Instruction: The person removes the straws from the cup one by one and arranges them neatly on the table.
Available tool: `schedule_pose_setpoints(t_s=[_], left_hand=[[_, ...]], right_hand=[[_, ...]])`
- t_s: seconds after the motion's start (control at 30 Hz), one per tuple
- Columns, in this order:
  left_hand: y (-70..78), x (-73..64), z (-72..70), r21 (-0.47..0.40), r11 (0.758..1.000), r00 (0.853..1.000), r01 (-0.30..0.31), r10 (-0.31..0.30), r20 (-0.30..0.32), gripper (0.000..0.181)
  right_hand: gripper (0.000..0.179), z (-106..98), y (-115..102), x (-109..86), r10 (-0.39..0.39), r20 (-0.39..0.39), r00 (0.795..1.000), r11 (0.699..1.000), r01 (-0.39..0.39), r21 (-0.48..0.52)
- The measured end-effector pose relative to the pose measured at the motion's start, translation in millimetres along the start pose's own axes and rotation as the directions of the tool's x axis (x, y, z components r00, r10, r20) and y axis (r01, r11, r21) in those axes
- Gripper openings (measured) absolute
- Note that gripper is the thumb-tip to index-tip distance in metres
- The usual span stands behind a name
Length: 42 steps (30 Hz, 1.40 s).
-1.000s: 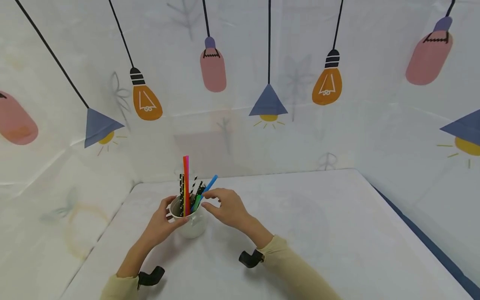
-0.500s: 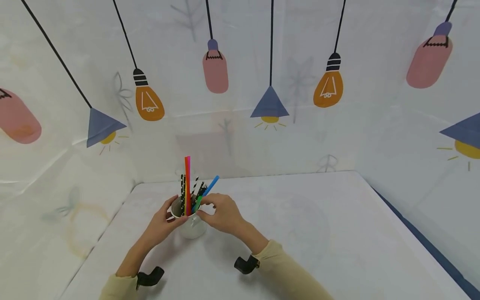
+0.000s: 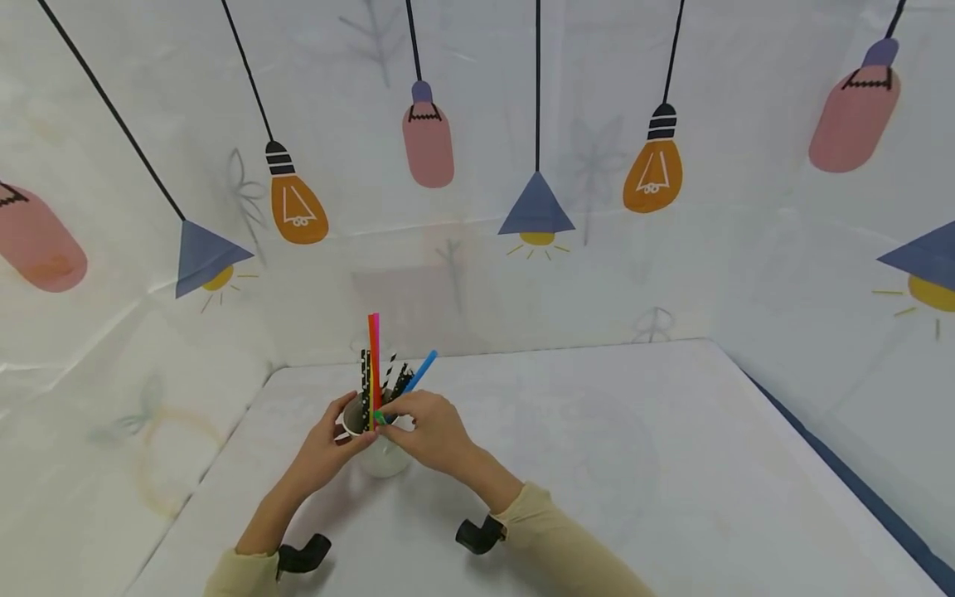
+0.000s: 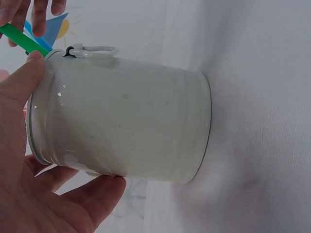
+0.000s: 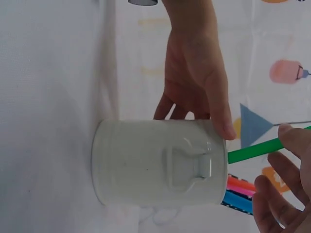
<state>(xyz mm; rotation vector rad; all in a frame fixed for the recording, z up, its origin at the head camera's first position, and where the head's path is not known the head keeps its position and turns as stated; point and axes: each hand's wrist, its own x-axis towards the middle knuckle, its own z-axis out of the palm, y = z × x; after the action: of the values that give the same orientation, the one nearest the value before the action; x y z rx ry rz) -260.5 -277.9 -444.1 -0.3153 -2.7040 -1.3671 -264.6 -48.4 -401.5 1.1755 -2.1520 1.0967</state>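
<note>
A white metal pot (image 3: pixel 384 464) with small wire side handles stands upright on the table, holding several drinking straws. My left hand (image 3: pixel 322 454) grips the pot's rim from the left, its thumb at the near edge and fingers around the far side. Between thumb and fingertips, my right hand (image 3: pixel 433 433) pinches a green straw (image 5: pixel 255 151) whose lower end is inside the pot. Orange and pink straws (image 3: pixel 374 352) rise tallest; a blue straw (image 3: pixel 424 366) leans right. Black dotted straws (image 3: pixel 366 381) and a black-and-white striped straw (image 3: pixel 390 367) stand among them. The pot hides the straws' lower ends.
The white tabletop (image 3: pixel 597 464) extends to the right of the pot. Behind it hangs a white sheet (image 3: pixel 477 282) printed with lamps and bulbs. Black curved wrist mounts (image 3: pixel 481 535) sit on both forearms, close to the table.
My right hand has moved left to the pot's mouth and taken the green straw, whose top has tipped toward the left and toward me. The left hand has stayed on the rim.
</note>
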Motion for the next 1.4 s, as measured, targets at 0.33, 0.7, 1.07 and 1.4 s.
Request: schedule_pose_setpoints(t_s=[0.33, 0.7, 1.07, 1.4], left_hand=[[-1.7, -1.3, -0.2, 0.000, 1.000, 1.000, -0.006, 0.006, 0.000, 0.081], [-0.4, 1.6, -0.9, 0.010, 0.998, 0.998, 0.060, -0.060, 0.015, 0.081], [2.2, 0.2, -1.6, 0.023, 0.997, 0.997, 0.074, -0.075, 0.022, 0.081], [5.2, -0.2, -3.0, 0.079, 0.996, 0.999, 0.032, -0.035, 0.040, 0.085]], right_hand=[[0.016, -21, -20, 3.8, -0.058, -0.093, 0.994, 0.997, 0.063, 0.054], [0.028, -70, -41, 10.1, -0.275, -0.234, 0.933, 0.947, 0.305, 0.105], [0.029, -132, -45, 33.3, -0.281, -0.491, 0.825, 0.886, 0.419, 0.197], [0.047, -164, -5, 47.8, -0.012, -0.527, 0.849, 0.940, 0.190, 0.284]])
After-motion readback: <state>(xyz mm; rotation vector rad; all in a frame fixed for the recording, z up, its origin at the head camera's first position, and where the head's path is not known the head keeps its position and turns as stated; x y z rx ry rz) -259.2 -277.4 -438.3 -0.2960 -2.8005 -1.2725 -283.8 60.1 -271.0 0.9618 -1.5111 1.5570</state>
